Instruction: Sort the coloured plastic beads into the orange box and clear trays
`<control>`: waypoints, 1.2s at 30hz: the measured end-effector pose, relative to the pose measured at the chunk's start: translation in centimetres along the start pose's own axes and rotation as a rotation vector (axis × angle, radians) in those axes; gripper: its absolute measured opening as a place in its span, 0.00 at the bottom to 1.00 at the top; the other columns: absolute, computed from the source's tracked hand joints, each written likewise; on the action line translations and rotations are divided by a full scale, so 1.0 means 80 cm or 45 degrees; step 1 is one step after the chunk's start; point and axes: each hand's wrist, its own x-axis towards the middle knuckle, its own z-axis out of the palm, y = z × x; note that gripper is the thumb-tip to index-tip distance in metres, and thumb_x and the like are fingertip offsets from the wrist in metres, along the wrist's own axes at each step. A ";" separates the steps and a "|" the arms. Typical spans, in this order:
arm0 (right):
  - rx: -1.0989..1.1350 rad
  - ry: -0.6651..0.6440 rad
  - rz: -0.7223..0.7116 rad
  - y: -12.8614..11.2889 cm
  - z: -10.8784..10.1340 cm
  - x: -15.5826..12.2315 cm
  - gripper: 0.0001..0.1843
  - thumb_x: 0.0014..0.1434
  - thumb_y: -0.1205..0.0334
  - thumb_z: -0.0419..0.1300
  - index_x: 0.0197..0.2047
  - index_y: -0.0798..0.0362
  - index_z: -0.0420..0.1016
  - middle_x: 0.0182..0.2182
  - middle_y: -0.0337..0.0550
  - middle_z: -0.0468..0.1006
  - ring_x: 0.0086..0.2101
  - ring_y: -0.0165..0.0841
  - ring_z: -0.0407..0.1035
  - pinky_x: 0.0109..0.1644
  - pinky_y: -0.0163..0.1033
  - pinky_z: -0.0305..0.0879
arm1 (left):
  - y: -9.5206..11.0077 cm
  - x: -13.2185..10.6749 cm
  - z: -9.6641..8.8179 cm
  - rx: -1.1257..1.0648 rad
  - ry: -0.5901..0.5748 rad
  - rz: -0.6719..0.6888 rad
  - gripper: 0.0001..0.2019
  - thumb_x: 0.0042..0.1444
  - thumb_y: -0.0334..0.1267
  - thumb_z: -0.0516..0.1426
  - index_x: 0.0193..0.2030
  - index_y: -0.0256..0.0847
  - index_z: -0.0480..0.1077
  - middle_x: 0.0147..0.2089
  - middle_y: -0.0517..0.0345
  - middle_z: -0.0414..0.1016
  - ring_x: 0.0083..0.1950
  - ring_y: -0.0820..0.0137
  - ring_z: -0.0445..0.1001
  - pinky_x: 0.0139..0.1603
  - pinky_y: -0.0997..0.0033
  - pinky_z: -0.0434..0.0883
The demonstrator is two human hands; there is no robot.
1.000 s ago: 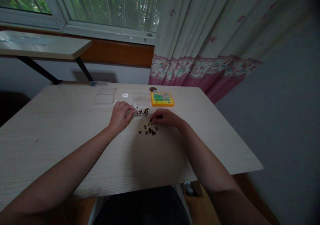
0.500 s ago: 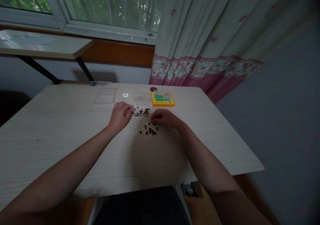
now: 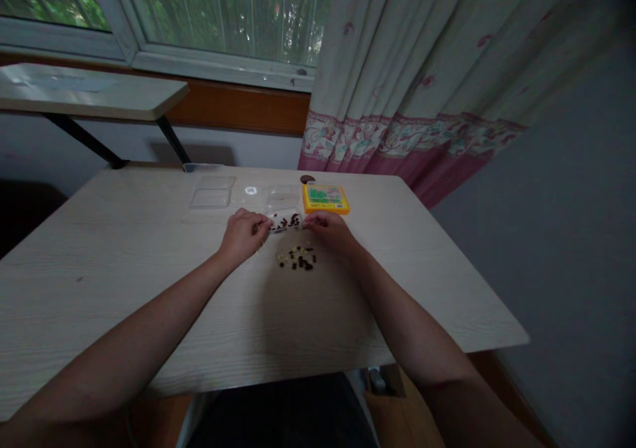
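Note:
My left hand rests on the pale wooden table, its curled fingers pinching the left edge of a small clear tray that holds several tiny dark pieces. At the tray's right end is my right hand, fingertips drawn together; whether a piece sits between them is hidden. A loose pile of dark and yellowish small pieces lies on the table just in front of both hands.
A yellow box with a green picture stands behind my right hand. Clear plastic trays or lids lie at the table's far side. A second table, a window and a curtain are beyond.
My right hand has moved from the loose pile up to the right end of the clear tray. My left hand has stayed at the tray's left edge.

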 end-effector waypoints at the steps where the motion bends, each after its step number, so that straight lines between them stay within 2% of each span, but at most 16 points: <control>1: 0.037 0.011 0.006 0.001 0.001 0.001 0.12 0.51 0.53 0.65 0.34 0.53 0.78 0.30 0.40 0.79 0.31 0.31 0.70 0.37 0.37 0.65 | 0.001 0.000 0.000 0.004 -0.007 -0.001 0.15 0.63 0.43 0.52 0.37 0.41 0.79 0.32 0.54 0.78 0.40 0.62 0.71 0.45 0.62 0.65; 7: 0.225 0.056 0.087 0.008 0.002 0.003 0.16 0.50 0.52 0.66 0.40 0.51 0.80 0.35 0.42 0.82 0.37 0.34 0.73 0.45 0.40 0.67 | 0.000 0.001 0.002 0.035 0.008 0.014 0.11 0.61 0.41 0.54 0.39 0.40 0.77 0.38 0.52 0.77 0.44 0.60 0.70 0.49 0.58 0.65; 14: 0.136 0.059 0.081 0.005 0.002 0.000 0.14 0.52 0.51 0.65 0.39 0.50 0.82 0.39 0.42 0.83 0.43 0.37 0.74 0.52 0.44 0.66 | -0.006 0.001 0.007 0.005 0.043 -0.007 0.12 0.61 0.42 0.55 0.47 0.40 0.73 0.43 0.51 0.76 0.48 0.58 0.70 0.52 0.55 0.66; 21: 0.236 0.143 0.104 0.001 0.002 0.003 0.15 0.51 0.52 0.66 0.39 0.51 0.81 0.40 0.43 0.83 0.45 0.36 0.73 0.57 0.45 0.63 | -0.010 0.001 0.010 -0.010 0.069 0.010 0.12 0.61 0.43 0.55 0.47 0.40 0.72 0.42 0.51 0.75 0.46 0.59 0.70 0.52 0.55 0.66; 24: 0.253 0.129 0.090 0.004 0.000 0.004 0.15 0.51 0.53 0.66 0.40 0.51 0.81 0.40 0.43 0.82 0.44 0.35 0.73 0.57 0.45 0.62 | -0.010 0.001 0.009 -0.015 0.077 0.020 0.11 0.61 0.42 0.56 0.47 0.40 0.72 0.43 0.51 0.75 0.47 0.59 0.70 0.52 0.55 0.66; 28: 0.174 -0.077 0.073 0.005 -0.004 0.002 0.15 0.51 0.51 0.66 0.39 0.52 0.81 0.39 0.42 0.82 0.41 0.35 0.73 0.51 0.43 0.65 | -0.001 0.000 0.002 -0.017 0.113 0.075 0.12 0.63 0.42 0.55 0.47 0.41 0.73 0.44 0.51 0.73 0.49 0.59 0.68 0.54 0.55 0.65; 31: 0.066 -0.269 0.056 0.002 -0.013 0.000 0.16 0.50 0.50 0.67 0.38 0.52 0.81 0.37 0.41 0.81 0.39 0.35 0.72 0.46 0.40 0.66 | 0.008 -0.004 -0.006 -0.038 0.099 0.225 0.11 0.63 0.44 0.55 0.45 0.42 0.75 0.42 0.51 0.71 0.48 0.61 0.67 0.53 0.56 0.65; 36: -0.109 -0.502 0.015 -0.004 -0.035 -0.002 0.15 0.51 0.50 0.66 0.36 0.53 0.82 0.34 0.41 0.81 0.36 0.33 0.72 0.43 0.39 0.65 | 0.016 -0.015 -0.024 -0.109 -0.246 0.574 0.09 0.58 0.46 0.60 0.40 0.44 0.76 0.41 0.53 0.70 0.46 0.63 0.67 0.50 0.60 0.64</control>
